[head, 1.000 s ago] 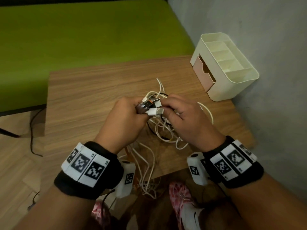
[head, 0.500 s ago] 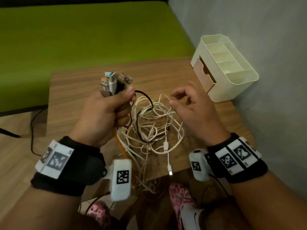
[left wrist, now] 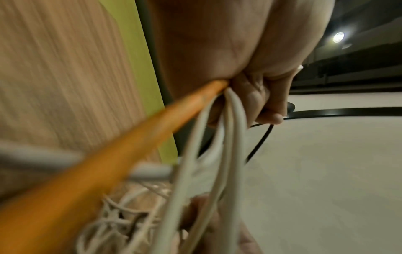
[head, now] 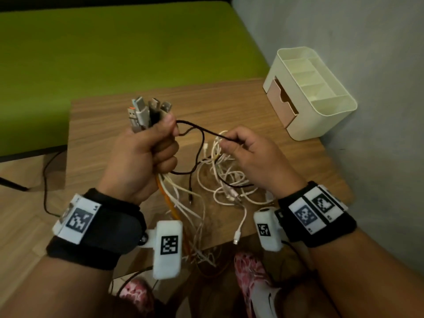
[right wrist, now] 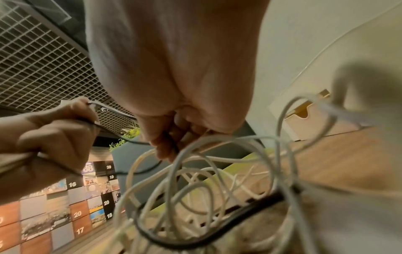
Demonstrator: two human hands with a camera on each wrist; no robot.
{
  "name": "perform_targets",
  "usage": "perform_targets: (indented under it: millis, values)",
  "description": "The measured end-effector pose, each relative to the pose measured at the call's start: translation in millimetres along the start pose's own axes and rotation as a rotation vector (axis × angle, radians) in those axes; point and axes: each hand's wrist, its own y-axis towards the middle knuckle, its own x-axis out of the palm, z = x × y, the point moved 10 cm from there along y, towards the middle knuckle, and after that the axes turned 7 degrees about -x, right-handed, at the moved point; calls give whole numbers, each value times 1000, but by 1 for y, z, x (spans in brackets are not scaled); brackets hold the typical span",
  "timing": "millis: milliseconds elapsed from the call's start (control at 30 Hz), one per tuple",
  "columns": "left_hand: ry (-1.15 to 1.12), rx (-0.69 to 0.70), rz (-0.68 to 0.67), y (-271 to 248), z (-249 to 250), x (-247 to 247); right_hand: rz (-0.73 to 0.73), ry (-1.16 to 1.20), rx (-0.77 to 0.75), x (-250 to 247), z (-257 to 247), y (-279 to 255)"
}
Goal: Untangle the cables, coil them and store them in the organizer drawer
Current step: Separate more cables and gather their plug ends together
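Cables, a limp light tangle of white, orange and black cords (head: 220,180), are dangling from the left hand (head: 142,157), which is fisting their plug ends (head: 146,113). Right hand (head: 250,154) is pinching the thin black braided cable (head: 206,131); it is probably best drawn out gently, near the plug.

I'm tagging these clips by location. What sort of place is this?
Probably a lounge or shared office area: a small wooden table beside a green bench, a gridded ceiling, and a wall of numbered photo tiles.
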Motion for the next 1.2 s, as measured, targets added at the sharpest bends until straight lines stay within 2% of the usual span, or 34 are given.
perform_targets:
  millis: [133,200,267,333,400,533,633,700,800,867,933,967,1033,1133,1200]
  values:
    - [420,-23,282,6,-4,-33,174,164,-34,-27,-3,-3]
    - [652,-7,388,6,-2,-35,185,190,-61,-31,-7,-3]
    - [784,76,459,4,2,-27,155,114,-69,-27,-6,-3]
    - [816,204,455,3,9,-13,109,21,-54,-20,0,-1]
    - [871,289,356,3,9,9,99,-65,-93,-15,0,0]
    - [1003,268,155,8,-14,35,141,-137,-264,-10,-21,0]
    - [1015,293,159,8,-9,35,145,-114,-284,-10,-26,-1]
    - [947,247,161,10,-8,29,107,-92,-267,-5,-23,-1]
    - [591,136,60,5,-7,33,8,-229,-251,11,-12,3]
    - [250,78,-30,-4,2,36,-40,-298,-178,16,3,5]
    - [14,74,-54,-10,17,24,-33,-291,-72,11,17,8]
    - [-11,92,-32,-11,24,15,-19,-266,-23,7,22,8]
    - [59,120,99,-8,29,-12,-14,-195,44,3,23,9]
    - [248,79,335,-5,22,-47,5,-48,82,0,10,7]
    - [443,42,433,-8,25,-56,91,68,67,-8,1,5]
